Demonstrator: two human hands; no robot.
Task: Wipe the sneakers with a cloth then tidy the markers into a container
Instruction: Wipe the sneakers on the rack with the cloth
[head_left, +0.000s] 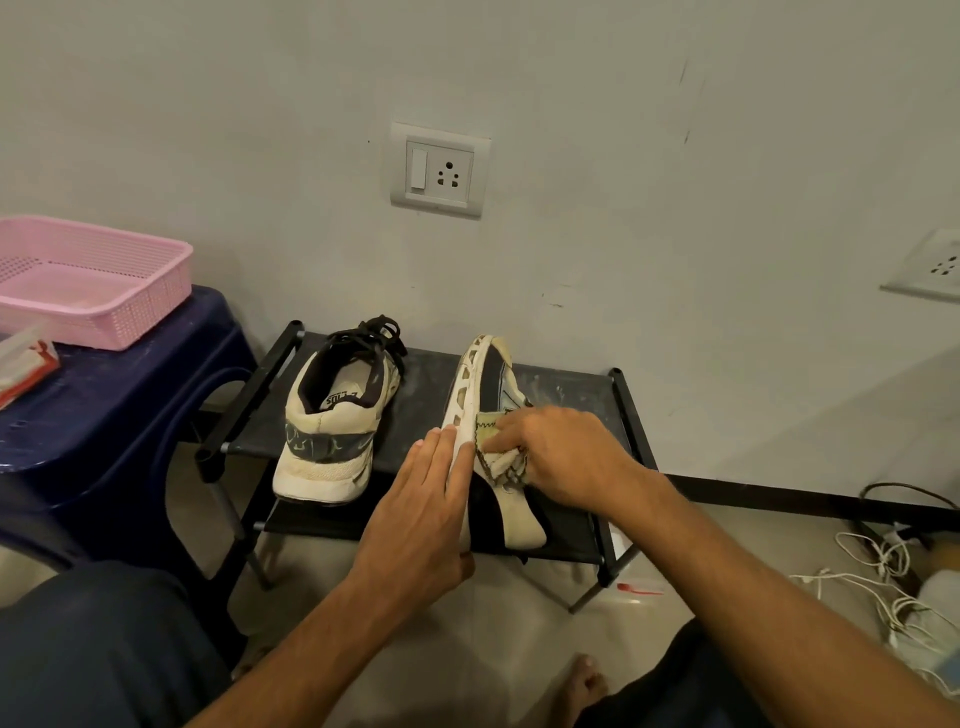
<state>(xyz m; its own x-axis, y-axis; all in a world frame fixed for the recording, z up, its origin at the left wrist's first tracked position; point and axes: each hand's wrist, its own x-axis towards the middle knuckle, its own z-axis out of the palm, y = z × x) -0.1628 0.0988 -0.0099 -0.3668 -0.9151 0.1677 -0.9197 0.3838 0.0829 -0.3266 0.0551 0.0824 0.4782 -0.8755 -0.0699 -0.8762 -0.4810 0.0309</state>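
Two worn white and black sneakers are on a low black shoe rack. The left sneaker stands upright with its heel toward me. The right sneaker is tipped on its side, sole facing left. My left hand lies flat against its sole near the heel, steadying it. My right hand presses a small pale cloth with dark stitched edging against the shoe's side. No markers can be made out.
A pink plastic basket sits on a dark blue plastic stool at the left, with a clear packet beside it. White cables lie on the floor at the right. The wall with a socket stands right behind the rack.
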